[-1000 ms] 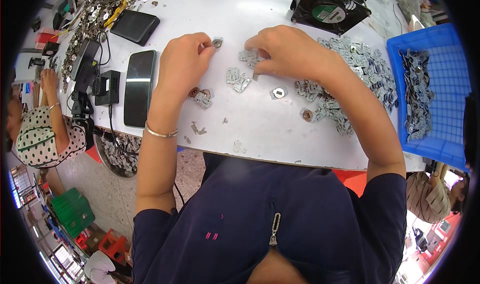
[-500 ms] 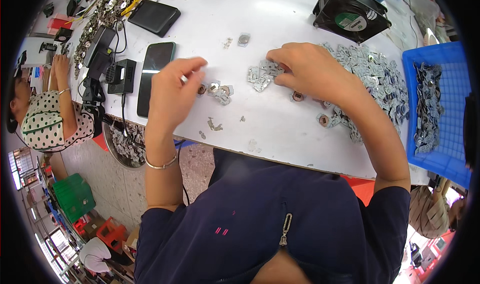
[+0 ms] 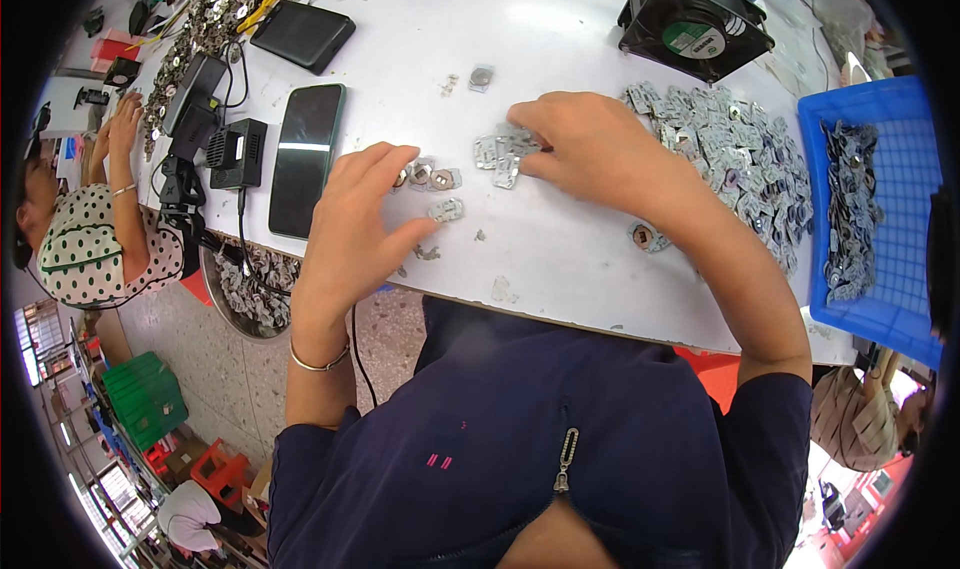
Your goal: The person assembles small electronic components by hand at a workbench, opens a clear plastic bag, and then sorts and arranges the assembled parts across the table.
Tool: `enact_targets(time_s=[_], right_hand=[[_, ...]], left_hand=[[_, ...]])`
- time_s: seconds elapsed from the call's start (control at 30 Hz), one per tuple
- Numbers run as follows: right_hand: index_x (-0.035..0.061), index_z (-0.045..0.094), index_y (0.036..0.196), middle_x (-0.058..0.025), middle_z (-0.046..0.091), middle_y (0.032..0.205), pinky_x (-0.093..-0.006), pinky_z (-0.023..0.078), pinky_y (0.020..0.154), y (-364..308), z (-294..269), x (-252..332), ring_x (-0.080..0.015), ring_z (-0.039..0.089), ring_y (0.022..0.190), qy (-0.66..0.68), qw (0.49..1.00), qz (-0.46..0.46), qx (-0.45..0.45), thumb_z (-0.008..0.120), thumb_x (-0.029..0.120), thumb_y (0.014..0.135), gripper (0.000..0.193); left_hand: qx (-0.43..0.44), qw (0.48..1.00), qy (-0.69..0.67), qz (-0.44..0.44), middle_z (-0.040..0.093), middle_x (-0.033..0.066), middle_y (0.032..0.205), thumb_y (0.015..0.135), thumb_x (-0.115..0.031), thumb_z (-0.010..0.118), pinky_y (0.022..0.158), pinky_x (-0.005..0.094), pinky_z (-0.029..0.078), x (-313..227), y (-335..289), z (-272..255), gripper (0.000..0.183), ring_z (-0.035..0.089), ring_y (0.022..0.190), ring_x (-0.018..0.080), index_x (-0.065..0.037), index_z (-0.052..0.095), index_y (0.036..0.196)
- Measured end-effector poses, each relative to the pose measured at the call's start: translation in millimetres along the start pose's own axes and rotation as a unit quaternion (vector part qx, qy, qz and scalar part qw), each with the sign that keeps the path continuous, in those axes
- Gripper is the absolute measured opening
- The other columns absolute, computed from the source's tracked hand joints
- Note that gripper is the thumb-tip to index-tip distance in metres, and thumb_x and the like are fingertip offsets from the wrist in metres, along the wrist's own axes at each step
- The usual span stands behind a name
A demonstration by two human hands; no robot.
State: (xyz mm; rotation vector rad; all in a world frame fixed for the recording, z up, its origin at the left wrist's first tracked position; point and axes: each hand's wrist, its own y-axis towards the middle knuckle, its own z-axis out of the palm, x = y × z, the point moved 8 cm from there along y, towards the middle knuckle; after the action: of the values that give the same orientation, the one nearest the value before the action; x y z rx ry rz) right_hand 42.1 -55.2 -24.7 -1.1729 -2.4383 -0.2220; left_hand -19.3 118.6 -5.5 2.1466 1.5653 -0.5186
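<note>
My left hand hovers low over the white table with its fingers spread and thumb apart, holding nothing. Beside its fingertips lie a few small metal parts with round centres. Close to the thumb tip is a single silvery metal part. My right hand has its index finger and thumb around the right edge of a small cluster of silvery metal parts on the tabletop. Its other fingers are curled and partly hidden. Behind that wrist, a wide heap of similar parts spreads over the table.
A blue basket with more parts stands at right, a black fan at the back. On the left are a phone, a black flat box and a cabled black device. Another person works at far left.
My left hand has opened from a near pinch and moved slightly toward me. My right hand has slid left together with the cluster of metal parts. One part near my left thumb now lies apart.
</note>
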Motion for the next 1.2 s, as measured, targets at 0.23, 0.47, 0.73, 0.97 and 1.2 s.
enact_targets(time_s=[0.23,0.47,0.73,0.97,1.2], right_hand=[[0.0041,0.065,0.112,-0.0110,0.065,0.083,-0.0382,0.050,0.068,-32.1,-40.1,-20.8,-0.0297,0.062,0.071,0.003,0.995,0.003,-0.102,0.066,0.011,0.078,0.034],[0.0040,0.067,0.110,-0.0112,0.065,0.083,-0.0376,0.048,0.067,-101.0,-69.8,-14.9,-0.0284,0.060,0.069,0.057,0.990,0.106,-0.077,0.069,0.014,0.082,0.030],[0.0059,0.067,0.110,-0.0084,0.064,0.080,-0.0305,0.045,0.052,-158.9,-63.9,-8.2,-0.0201,0.055,0.056,0.124,0.981,0.115,-0.095,0.074,0.011,0.079,0.033],[0.0051,0.067,0.111,-0.0093,0.064,0.080,-0.0304,0.045,0.052,-192.3,-52.0,-7.2,-0.0193,0.056,0.057,0.157,0.969,0.155,-0.115,0.075,0.011,0.079,0.033],[0.0035,0.067,0.110,-0.0104,0.065,0.081,-0.0311,0.047,0.053,-200.2,-47.4,-6.3,-0.0210,0.059,0.059,0.180,0.960,0.173,-0.124,0.075,0.009,0.078,0.033]], left_hand=[[-0.059,0.997,-0.026,0.035,0.059,0.0177,0.123,0.071,-0.003,0.074,0.098,0.0393,0.045,-1.6,-7.6,5.5,0.050,0.056,0.116,0.0336,0.000,0.061,0.119],[0.003,0.977,0.134,0.164,0.046,0.0163,0.141,0.081,-0.022,0.070,0.110,0.0566,0.026,-56.8,8.1,52.7,0.057,0.035,0.136,0.0383,-0.009,0.054,0.134],[0.076,0.974,0.152,0.149,0.036,0.0162,0.150,0.088,-0.038,0.059,0.110,0.0641,0.015,-38.0,4.0,67.6,0.061,0.025,0.141,0.0399,-0.010,0.048,0.140],[0.050,0.966,0.174,0.185,0.036,0.0139,0.150,0.084,-0.042,0.064,0.107,0.0697,0.009,-67.9,9.1,72.8,0.061,0.021,0.142,0.0431,-0.018,0.052,0.139],[0.068,0.958,0.141,0.242,0.041,0.0105,0.146,0.078,-0.047,0.069,0.104,0.0717,0.010,-100.0,15.7,92.6,0.069,0.022,0.141,0.0394,-0.022,0.051,0.140]])
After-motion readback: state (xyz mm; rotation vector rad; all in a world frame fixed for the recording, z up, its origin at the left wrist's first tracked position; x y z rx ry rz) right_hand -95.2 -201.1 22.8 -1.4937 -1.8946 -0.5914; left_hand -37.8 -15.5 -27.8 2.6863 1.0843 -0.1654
